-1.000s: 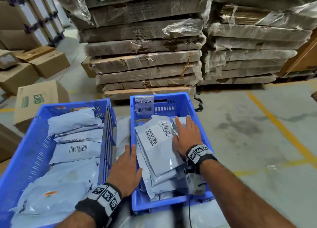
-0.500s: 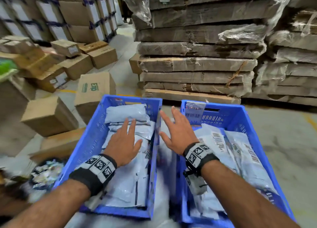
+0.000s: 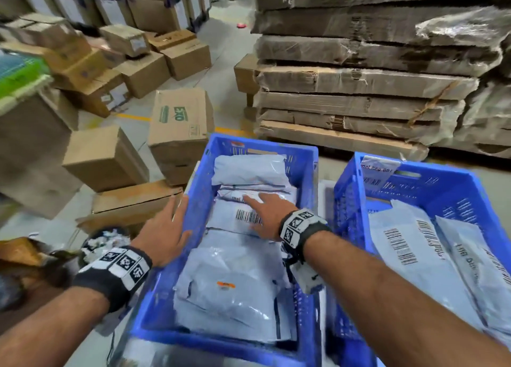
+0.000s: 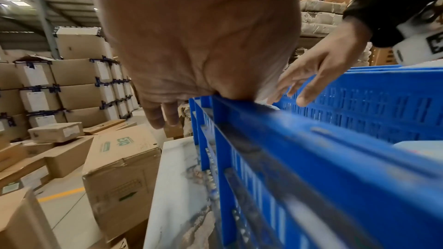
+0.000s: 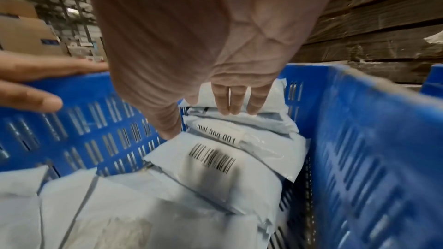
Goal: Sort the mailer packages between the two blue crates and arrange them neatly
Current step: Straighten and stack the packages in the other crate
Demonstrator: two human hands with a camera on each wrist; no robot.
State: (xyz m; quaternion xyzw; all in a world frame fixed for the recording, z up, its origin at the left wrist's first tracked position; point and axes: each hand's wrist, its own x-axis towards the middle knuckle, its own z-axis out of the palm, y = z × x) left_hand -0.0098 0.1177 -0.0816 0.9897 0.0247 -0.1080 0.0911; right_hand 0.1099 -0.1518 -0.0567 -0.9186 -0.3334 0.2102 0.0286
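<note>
Two blue crates stand side by side, the left crate (image 3: 199, 189) and the right crate (image 3: 453, 189), both filled with pale grey mailer packages. My right hand (image 3: 262, 214) reaches into the left crate, fingers straight and laid flat on a barcoded mailer (image 3: 235, 217); in the right wrist view its fingertips (image 5: 236, 105) touch the mailer (image 5: 239, 158) stack near the far wall. My left hand (image 3: 166, 228) is open with its palm on the left crate's outer rim (image 4: 263, 113). More barcoded mailers (image 3: 409, 245) lie in the right crate.
Cardboard boxes (image 3: 179, 117) crowd the floor left of the crates. Wrapped stacks of flat cardboard (image 3: 359, 81) rise behind them. A bin of paper scraps (image 3: 105, 242) sits at the lower left. A white slab (image 4: 177, 186) runs under the left crate.
My view has swung left. The right hand moved from between the crates into the left crate onto the mailers. The left hand slid off the mailers to the crate's left rim.
</note>
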